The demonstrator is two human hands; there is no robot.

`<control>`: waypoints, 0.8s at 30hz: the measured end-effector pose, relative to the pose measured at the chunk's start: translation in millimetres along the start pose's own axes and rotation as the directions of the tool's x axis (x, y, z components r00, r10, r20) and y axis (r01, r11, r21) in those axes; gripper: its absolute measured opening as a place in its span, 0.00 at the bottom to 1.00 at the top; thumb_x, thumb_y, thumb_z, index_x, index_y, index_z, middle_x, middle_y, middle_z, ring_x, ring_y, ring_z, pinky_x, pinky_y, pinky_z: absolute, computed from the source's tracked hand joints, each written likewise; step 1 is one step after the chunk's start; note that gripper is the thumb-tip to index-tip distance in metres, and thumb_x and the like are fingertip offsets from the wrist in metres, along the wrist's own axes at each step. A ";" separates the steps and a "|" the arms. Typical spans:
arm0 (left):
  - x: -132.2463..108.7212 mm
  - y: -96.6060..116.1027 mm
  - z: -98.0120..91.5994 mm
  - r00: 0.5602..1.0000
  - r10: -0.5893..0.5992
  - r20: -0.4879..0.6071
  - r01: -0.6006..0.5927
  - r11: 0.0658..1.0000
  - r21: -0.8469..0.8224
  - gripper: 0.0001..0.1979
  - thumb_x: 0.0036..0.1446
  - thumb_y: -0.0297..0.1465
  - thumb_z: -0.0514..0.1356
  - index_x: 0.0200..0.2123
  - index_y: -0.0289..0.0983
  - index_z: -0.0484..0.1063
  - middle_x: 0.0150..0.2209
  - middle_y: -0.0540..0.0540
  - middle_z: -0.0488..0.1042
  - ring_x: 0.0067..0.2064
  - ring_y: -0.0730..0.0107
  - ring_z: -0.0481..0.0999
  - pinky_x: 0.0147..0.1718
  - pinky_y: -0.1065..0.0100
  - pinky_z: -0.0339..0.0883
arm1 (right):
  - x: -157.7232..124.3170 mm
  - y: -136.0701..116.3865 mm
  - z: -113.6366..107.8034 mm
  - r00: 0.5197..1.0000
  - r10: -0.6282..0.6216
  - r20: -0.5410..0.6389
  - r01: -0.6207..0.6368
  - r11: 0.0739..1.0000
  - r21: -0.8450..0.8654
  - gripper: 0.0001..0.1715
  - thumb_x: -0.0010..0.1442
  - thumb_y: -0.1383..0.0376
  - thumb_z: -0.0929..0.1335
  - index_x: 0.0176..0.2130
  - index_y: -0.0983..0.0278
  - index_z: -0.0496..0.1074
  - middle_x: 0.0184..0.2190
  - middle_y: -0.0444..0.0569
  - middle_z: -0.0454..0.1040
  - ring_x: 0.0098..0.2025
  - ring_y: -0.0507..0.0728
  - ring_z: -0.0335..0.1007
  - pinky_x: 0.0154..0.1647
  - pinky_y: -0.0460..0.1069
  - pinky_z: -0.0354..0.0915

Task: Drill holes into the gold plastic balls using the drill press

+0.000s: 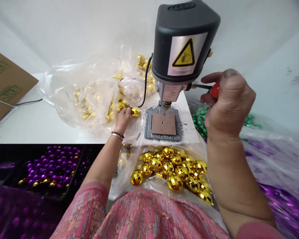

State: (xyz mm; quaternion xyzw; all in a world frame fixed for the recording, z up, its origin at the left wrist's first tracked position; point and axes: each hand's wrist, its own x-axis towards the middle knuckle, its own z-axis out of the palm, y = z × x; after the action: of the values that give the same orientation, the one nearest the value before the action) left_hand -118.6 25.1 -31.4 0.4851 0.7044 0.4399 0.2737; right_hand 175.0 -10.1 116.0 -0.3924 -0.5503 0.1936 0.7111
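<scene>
My right hand (228, 96) is wrapped around the red knob (215, 90) of the lever on a small bench drill press (180, 49). Its thin bit (165, 108) points down over a square brown plate (163, 127) that has a small hole and lies on the grey base (149, 132). To the left, at the mouth of a clear plastic bag (62, 86), my left hand (124, 117) has its fingers closed at a shiny gold mirror ball (135, 112). Part of that grip is hidden behind the hand.
Many gold balls (168, 167) lie in an open bag below the table edge. Purple balls (52, 166) fill a dark crate at lower left. Bags of green (200, 121) and purple balls (281, 202) are at right. A cardboard box (7, 79) stands left; dark shavings surround the drill base.
</scene>
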 end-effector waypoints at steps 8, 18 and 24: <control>-9.4 12.3 15.5 0.951 -0.242 0.192 0.264 0.960 -0.093 0.15 0.60 0.44 0.60 0.36 0.36 0.73 0.24 0.51 0.68 0.25 0.73 0.66 0.27 0.70 0.60 | -3.1 2.7 -0.5 1.000 -0.015 0.002 0.015 0.999 -0.037 0.26 0.68 0.52 0.62 0.32 0.69 0.76 0.21 0.41 0.63 0.23 0.44 0.57 0.26 0.45 0.55; -32.9 36.0 15.9 0.980 -0.059 0.188 0.135 0.896 -0.424 0.23 0.51 0.39 0.64 0.51 0.38 0.71 0.39 0.48 0.76 0.31 0.78 0.71 0.30 0.75 0.66 | -4.6 -0.9 0.5 1.000 0.025 -0.002 -0.025 1.000 -0.019 0.24 0.68 0.54 0.62 0.31 0.68 0.76 0.21 0.42 0.62 0.24 0.45 0.56 0.27 0.46 0.57; -47.0 57.1 28.4 0.883 0.132 0.451 0.016 0.951 -0.310 0.25 0.49 0.39 0.66 0.50 0.35 0.75 0.45 0.43 0.80 0.42 0.67 0.77 0.38 0.69 0.71 | -4.3 1.5 -1.4 1.000 0.004 -0.010 -0.004 1.000 -0.011 0.27 0.66 0.47 0.63 0.31 0.65 0.76 0.22 0.43 0.63 0.23 0.48 0.55 0.28 0.49 0.59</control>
State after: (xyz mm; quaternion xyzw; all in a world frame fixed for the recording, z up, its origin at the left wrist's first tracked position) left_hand -52.4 -0.2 4.1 0.5494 0.5266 0.4217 0.4930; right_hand 175.2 -12.7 112.0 -0.3985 -0.5470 0.1902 0.7112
